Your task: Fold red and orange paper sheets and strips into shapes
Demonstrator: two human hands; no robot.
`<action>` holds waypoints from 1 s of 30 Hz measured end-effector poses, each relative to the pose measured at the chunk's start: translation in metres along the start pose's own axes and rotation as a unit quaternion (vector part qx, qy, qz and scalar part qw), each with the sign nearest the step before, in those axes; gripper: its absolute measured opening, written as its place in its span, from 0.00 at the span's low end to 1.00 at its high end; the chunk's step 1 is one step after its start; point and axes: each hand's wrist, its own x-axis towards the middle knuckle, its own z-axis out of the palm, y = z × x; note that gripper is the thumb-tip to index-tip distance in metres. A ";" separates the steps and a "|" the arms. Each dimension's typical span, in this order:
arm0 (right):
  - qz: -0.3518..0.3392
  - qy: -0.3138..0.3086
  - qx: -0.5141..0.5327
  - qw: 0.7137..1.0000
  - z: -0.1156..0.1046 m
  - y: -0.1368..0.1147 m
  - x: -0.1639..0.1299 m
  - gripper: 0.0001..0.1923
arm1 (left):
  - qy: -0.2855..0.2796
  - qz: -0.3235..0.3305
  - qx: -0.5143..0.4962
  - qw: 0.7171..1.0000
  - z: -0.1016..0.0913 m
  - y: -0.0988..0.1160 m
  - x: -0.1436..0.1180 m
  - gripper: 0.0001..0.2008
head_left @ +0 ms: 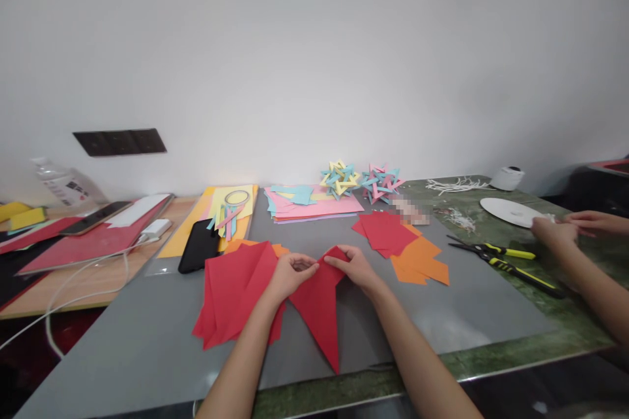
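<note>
A sheet of red paper (pixel 319 314), partly folded with a long point hanging toward me, is held between my two hands over the grey mat (pixel 393 347). My left hand (pixel 295 273) pinches its upper left edge with thumb and fingers. At the upper right corner, my right hand (pixel 358 266) grips a folded flap. Just left of my left hand lies a spread stack of red paper (pixel 236 294), with orange paper (pixel 240 249) showing behind it. Beyond my right hand are more red pieces (pixel 388 234) and several orange pieces (pixel 422 258).
Two woven paper-strip balls (pixel 340 179) stand against the wall beside a pile of pastel paper (pixel 319 209). A black phone (pixel 199 245) lies at left. Yellow-handled pliers (pixel 511 263) and a white plate (pixel 511 212) are at right, where another person's hands (pixel 557 232) work.
</note>
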 end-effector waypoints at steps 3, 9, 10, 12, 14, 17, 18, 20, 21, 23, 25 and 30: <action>-0.003 -0.007 0.001 1.000 0.000 0.000 0.000 0.16 | -0.001 0.000 -0.002 1.000 0.000 -0.001 0.001 0.14; -0.023 -0.008 -0.011 1.000 0.003 -0.004 -0.003 0.14 | -0.014 -0.013 -0.009 1.000 0.000 -0.001 -0.001 0.14; -0.023 -0.010 -0.012 1.000 0.004 -0.005 -0.003 0.14 | -0.021 -0.016 -0.014 1.000 0.000 0.000 -0.001 0.14; -0.017 -0.019 -0.012 1.000 0.006 -0.005 -0.004 0.14 | -0.034 -0.019 -0.026 0.999 0.001 0.000 -0.002 0.15; -0.008 -0.031 -0.011 0.999 0.008 -0.006 -0.005 0.14 | -0.042 -0.019 -0.031 0.998 0.001 0.000 -0.003 0.16; -0.007 -0.035 -0.014 0.999 0.009 -0.006 -0.005 0.14 | -0.036 -0.009 -0.026 0.999 0.000 -0.002 -0.002 0.15; -0.010 -0.031 -0.018 0.999 0.010 -0.007 -0.004 0.13 | -0.031 -0.004 -0.021 0.999 0.000 -0.003 -0.002 0.15; -0.024 -0.018 -0.033 0.999 0.009 -0.007 -0.004 0.14 | -0.021 0.005 -0.010 1.000 0.001 -0.004 -0.001 0.14; -0.032 -0.010 -0.042 0.999 0.009 -0.007 -0.003 0.14 | -0.018 0.009 -0.005 1.000 0.001 -0.005 -0.001 0.14; -0.043 0.011 -0.056 0.997 0.008 -0.005 -0.002 0.14 | -0.015 0.015 0.001 1.000 0.001 -0.005 -0.001 0.15; -0.050 0.040 -0.063 0.996 0.007 -0.003 0.001 0.15 | -0.016 0.016 0.001 1.000 0.002 -0.004 -0.001 0.15; -0.042 0.101 -0.043 0.993 0.005 0.004 0.006 0.16 | -0.021 -0.005 -0.012 1.000 0.005 -0.002 -0.001 0.14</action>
